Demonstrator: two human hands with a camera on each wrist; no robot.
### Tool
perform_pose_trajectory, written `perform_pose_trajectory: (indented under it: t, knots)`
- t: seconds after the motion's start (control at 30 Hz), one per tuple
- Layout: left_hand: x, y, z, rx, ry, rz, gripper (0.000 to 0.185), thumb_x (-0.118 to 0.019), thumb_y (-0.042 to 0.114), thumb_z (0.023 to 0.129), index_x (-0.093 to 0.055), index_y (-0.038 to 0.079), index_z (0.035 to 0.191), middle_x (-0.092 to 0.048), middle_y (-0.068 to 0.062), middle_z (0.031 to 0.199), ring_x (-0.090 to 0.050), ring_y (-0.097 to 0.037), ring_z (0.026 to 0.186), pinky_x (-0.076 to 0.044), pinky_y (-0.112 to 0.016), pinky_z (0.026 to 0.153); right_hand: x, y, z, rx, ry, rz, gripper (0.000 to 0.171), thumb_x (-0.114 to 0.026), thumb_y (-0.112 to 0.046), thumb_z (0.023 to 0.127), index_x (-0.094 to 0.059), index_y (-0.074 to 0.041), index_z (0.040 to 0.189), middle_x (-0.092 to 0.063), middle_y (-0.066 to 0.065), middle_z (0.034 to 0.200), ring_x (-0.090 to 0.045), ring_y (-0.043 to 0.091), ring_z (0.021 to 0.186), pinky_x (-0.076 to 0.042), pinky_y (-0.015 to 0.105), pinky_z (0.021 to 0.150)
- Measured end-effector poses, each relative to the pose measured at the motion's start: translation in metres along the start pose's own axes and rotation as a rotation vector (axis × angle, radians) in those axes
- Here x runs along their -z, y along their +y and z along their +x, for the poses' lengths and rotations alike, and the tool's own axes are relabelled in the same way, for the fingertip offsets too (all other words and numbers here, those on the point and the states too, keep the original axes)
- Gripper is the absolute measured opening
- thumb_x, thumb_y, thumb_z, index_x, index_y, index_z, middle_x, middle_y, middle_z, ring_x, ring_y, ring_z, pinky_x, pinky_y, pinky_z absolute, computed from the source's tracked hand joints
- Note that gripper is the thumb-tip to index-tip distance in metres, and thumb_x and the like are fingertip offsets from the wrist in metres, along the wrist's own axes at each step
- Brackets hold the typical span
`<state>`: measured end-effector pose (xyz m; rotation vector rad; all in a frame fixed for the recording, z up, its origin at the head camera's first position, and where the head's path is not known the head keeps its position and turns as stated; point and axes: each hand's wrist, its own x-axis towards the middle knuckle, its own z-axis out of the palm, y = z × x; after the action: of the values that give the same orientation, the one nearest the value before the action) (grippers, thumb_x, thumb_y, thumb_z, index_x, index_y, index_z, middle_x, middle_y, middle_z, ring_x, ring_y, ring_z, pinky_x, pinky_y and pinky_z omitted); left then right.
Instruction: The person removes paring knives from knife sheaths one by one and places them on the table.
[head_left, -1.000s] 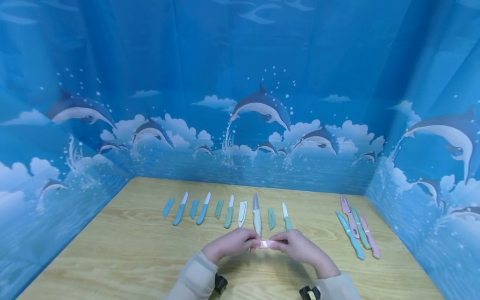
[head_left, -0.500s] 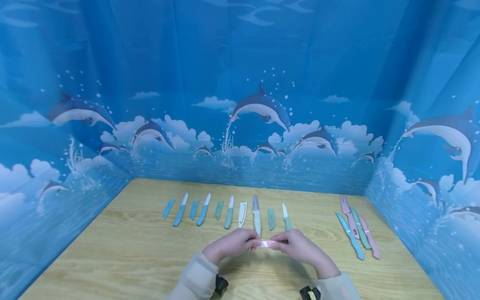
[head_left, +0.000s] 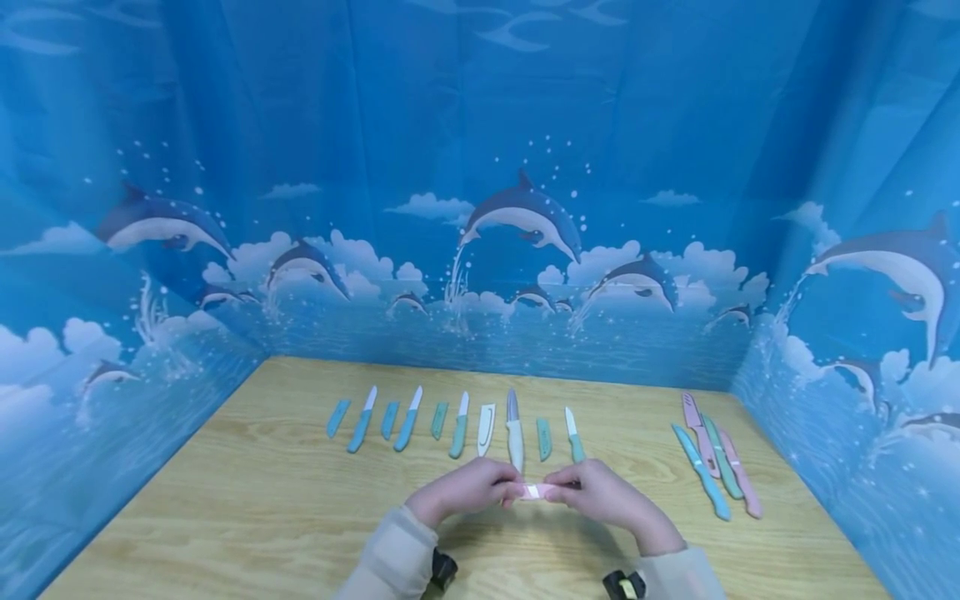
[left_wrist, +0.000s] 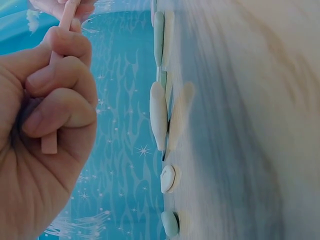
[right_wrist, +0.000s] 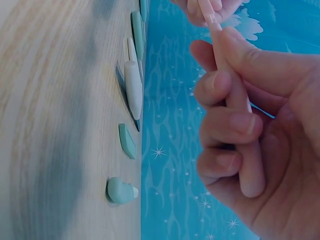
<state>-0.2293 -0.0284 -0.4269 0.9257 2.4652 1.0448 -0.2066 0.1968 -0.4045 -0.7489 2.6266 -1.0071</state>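
Both hands meet low over the middle of the wooden bench, and they hold one pink knife between them, just above the wood. The left hand wraps its fingers tight around one pink end. The right hand curls around the other pink end. A white band shows in the middle, between the two hands; it may be where the cover meets the handle, but it is too small to be sure. Behind the hands lies a row of little knives and covers, with the white knife closest. Four more knives lie well apart on the right. If the hands tug too hard, the cover could pop off fast and the blade could nick a finger.
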Motion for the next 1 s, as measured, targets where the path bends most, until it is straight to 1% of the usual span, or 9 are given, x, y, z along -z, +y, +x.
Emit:
perform_pose_trajectory:
  t: [0.1, 0.3, 0.53, 0.7, 0.9, 1.0]
  knots:
    - [-0.0002, 0.0004, 0.0003, 0.005, 0.003, 0.000, 0.021, -0.056, 0.025, 0.098, -0.067, 0.009, 0.090, -0.055, 0.010, 0.067, -0.041, -0.003, 0.056, -0.039, -0.018, 0.055, 0.0002, 0.0005, -0.0003, -0.005, 0.010, -0.013, 0.023, -0.065, -0.025, 0.092, -0.074, -0.008, 0.104, -0.073, 0.007, 0.097, -0.064, 0.019, 0.078, -0.050, 0.024, 0.064]
    - [-0.0007, 0.0012, 0.0011, 0.018, 0.015, 0.014, 0.020, -0.055, 0.024, 0.099, -0.066, 0.010, 0.091, -0.054, 0.011, 0.067, -0.041, -0.003, 0.056, -0.039, -0.018, 0.056, 0.0004, 0.0022, -0.0002, 0.000, 0.019, -0.003, 0.022, -0.066, -0.024, 0.092, -0.074, -0.006, 0.104, -0.073, 0.008, 0.097, -0.063, 0.019, 0.077, -0.050, 0.023, 0.063]
    - [-0.0008, 0.0002, 0.0016, 0.015, 0.017, 0.011, 0.023, -0.054, 0.025, 0.099, -0.066, 0.008, 0.091, -0.053, 0.010, 0.067, -0.040, -0.004, 0.055, -0.038, -0.018, 0.054, 0.0013, 0.0036, 0.0002, 0.006, 0.020, -0.014, 0.023, -0.065, -0.024, 0.093, -0.074, -0.006, 0.104, -0.074, 0.006, 0.095, -0.057, 0.010, 0.069, -0.047, 0.023, 0.060]
    - [-0.0007, 0.0004, 0.0017, 0.016, 0.015, 0.015, 0.023, -0.055, 0.026, 0.099, -0.067, 0.008, 0.092, -0.054, 0.010, 0.067, -0.041, -0.003, 0.056, -0.040, -0.018, 0.056, 0.0025, 0.0028, -0.0012, -0.004, 0.015, -0.007, 0.024, -0.065, -0.025, 0.093, -0.074, -0.006, 0.105, -0.073, 0.006, 0.094, -0.055, 0.007, 0.066, -0.047, 0.023, 0.058]
    - [-0.0002, 0.0012, 0.0009, 0.047, 0.018, -0.011, 0.022, -0.055, 0.025, 0.099, -0.068, 0.009, 0.094, -0.055, 0.009, 0.068, -0.041, -0.005, 0.056, -0.039, -0.019, 0.054, 0.0031, 0.0043, -0.0005, 0.015, 0.017, -0.008, 0.024, -0.065, -0.023, 0.093, -0.074, -0.005, 0.105, -0.073, 0.007, 0.092, -0.049, 0.003, 0.060, -0.045, 0.022, 0.056]
    - [0.0000, 0.0008, 0.0005, 0.062, 0.020, -0.021, 0.022, -0.054, 0.025, 0.099, -0.067, 0.009, 0.093, -0.055, 0.008, 0.068, -0.040, -0.005, 0.055, -0.037, -0.020, 0.052, 0.0032, 0.0047, -0.0001, 0.024, 0.018, -0.010, 0.024, -0.064, -0.024, 0.093, -0.074, -0.005, 0.105, -0.073, 0.007, 0.091, -0.051, 0.003, 0.060, -0.046, 0.022, 0.057]
